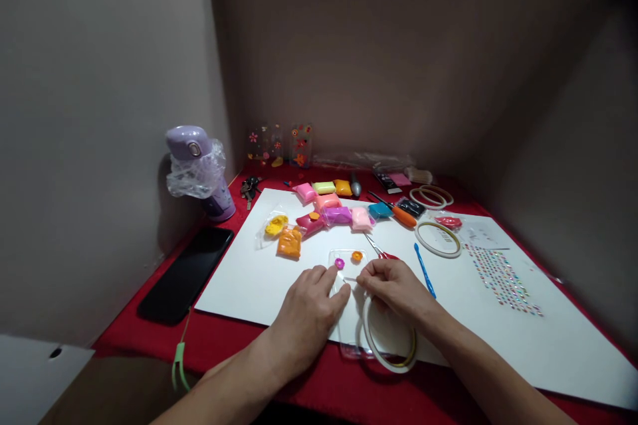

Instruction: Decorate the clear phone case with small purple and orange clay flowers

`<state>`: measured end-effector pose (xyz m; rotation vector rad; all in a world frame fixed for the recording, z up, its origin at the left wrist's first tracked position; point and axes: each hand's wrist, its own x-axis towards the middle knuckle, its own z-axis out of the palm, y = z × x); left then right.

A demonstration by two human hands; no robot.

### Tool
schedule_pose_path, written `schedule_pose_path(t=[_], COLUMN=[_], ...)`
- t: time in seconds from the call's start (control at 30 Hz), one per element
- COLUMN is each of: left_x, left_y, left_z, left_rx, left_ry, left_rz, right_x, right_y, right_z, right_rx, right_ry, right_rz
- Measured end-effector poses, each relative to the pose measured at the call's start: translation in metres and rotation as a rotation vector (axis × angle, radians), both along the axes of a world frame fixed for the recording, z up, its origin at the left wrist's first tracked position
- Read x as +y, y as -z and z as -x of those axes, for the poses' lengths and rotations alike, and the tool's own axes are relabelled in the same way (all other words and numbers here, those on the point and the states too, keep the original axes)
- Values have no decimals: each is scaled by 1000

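A clear phone case (349, 349) lies near the front of the white board, with a small magenta clay flower (339, 263) and an orange clay flower (357, 256) at its far end. My left hand (312, 302) rests along the case's left side, thumb and forefinger apart beside the magenta flower. Between the two hands stretches a short white strip of tape (351, 279). My right hand (391, 285) pinches that strip's right end. Below the right hand a tape roll (367, 332) leans over the case. Red-handled scissors (375, 246) lie just beyond, partly hidden by the right hand.
Several coloured clay packets (337, 215) cover the board's back. A blue tool (425, 271), another tape roll (438, 240) and a gem sticker sheet (503, 279) lie right. A black phone (187, 275) and a purple bottle (218, 202) stand at left on red cloth.
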<state>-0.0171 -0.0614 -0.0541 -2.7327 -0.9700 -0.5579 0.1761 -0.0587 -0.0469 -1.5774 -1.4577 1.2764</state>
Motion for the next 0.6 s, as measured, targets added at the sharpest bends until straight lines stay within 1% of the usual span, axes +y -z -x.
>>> schedule_pose_path(t=[0.23, 0.4, 0.6], left_x=[0, 0, 1], left_y=[-3, -2, -2], left_z=[0, 0, 0], left_rx=[3, 9, 16], left_ry=[-2, -1, 0], left_rz=[13, 23, 12], right_x=[0, 0, -1], right_y=[-1, -2, -1], right_z=[1, 1, 3], right_rx=[-11, 6, -52], right_ry=[3, -8, -12], right_rz=[4, 8, -26])
